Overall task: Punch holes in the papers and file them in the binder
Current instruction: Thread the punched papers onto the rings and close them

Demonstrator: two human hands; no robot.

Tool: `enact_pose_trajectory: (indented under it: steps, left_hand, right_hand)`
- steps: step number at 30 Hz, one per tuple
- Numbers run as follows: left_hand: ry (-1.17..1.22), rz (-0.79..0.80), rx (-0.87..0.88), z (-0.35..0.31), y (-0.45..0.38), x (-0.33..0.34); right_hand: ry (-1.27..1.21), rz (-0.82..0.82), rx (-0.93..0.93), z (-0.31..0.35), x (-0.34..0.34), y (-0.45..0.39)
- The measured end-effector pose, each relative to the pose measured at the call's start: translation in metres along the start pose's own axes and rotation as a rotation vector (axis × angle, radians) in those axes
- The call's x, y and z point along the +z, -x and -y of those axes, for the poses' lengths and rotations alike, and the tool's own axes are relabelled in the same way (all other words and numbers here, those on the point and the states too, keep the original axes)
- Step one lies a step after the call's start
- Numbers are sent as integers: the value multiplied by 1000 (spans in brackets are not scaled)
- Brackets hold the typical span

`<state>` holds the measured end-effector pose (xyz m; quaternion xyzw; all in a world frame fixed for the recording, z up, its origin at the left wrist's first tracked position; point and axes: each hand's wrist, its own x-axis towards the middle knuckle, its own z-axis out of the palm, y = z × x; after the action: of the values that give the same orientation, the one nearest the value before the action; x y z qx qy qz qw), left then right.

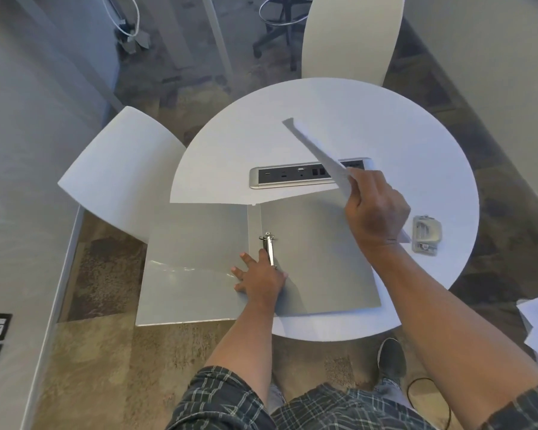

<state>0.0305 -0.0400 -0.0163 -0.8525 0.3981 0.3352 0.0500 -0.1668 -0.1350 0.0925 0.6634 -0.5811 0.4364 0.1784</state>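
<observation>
From the head camera, a grey binder (308, 259) lies open on the near edge of the round white bench (370, 119), its left cover hanging out past the rim. The left hand (260, 279) lies flat across the spine, fingers spread and straight, its thumb side touching the metal ring mechanism (270, 249); the rings seem parted, though they are too small to be sure. The right hand (376, 209) is raised over the binder's right cover, its grip pinching the near end of a sheaf of papers (317, 150) that slants up and away over the power strip (292, 178) set into the bench. A hole punch (426, 233) sits just right of that hand. Two white chairs (118, 172) stand at the bench.
</observation>
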Motion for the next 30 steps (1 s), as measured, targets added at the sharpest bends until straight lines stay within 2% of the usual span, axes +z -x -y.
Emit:
enact_pose_trajectory:
  steps: [2, 4, 5, 8, 11, 15, 18, 20, 25, 30]
  left_hand:
    - [-34, 2, -1, -1, 1, 0]
    - [-68, 15, 2, -3, 1, -2]
    - [-80, 18, 11, -3, 1, -2]
    - [-56, 35, 24, 0, 1, -7]
    - [74, 68, 23, 7, -6, -17]
    - [311, 26, 133, 24, -8, -43]
    - [553, 12, 114, 41, -14, -56]
    - [651, 31, 76, 50, -21, -56]
    - [901, 24, 33, 55, -23, -55]
    - [1050, 52, -34, 51, -20, -60]
  right_hand:
    - [-75, -17, -56, 14, 1, -4]
    - [-182, 75, 48, 27, 5, -4]
    - [-239, 175, 170, 33, 6, -3]
    - [-496, 531, 693, 32, 21, 11]
    - [-773, 620, 1048, 24, 31, 33]
    - [-798, 756, 1278, 4, 40, 72]
    - [-817, 819, 1334, -5, 49, 93]
    - [-844, 852, 1311, 0, 45, 92]
    - [-932, 1058, 1184, 6, 47, 89]
    - [-982, 1119, 1153, 8, 52, 85]
